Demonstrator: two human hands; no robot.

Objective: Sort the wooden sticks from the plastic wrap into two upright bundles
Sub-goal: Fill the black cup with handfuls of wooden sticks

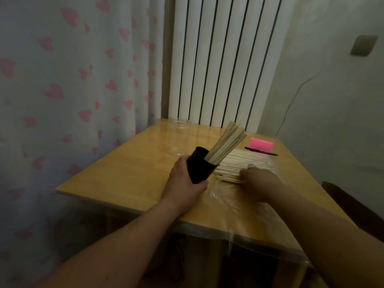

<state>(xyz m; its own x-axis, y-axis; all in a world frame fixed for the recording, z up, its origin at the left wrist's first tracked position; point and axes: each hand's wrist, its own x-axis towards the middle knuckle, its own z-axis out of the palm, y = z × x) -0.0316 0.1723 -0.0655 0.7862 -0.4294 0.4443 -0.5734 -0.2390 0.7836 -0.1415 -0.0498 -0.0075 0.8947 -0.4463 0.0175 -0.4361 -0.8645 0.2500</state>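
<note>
On the bench [128, 175], the left hand [182, 180] is holding a cup [200, 168] tilted rightward, a bundle of sticks [226, 142] leaning out of it. Just right of the cup, loose sticks [234, 162] are lying on the plastic wrap [239, 206], with the right hand [257, 179] resting on them. A pen [259, 151] and a pad [261, 144] are sitting behind them, and a jar [179, 138] is standing behind the cup.

Both bare forearms reach in from the bottom edge, left from lower left, right from lower right. Left hand [185, 179] is wrapped round the lower part of a cup [200, 165], thumb on the near side, fingers hidden behind it, and the cup is tilted right. Right hand [257, 179] is palm down on the sticks [232, 163], thumb [251, 166] raised, fingers bent down onto them. Whether it actually grips any is unclear. The hands are near each other, not touching.
</note>
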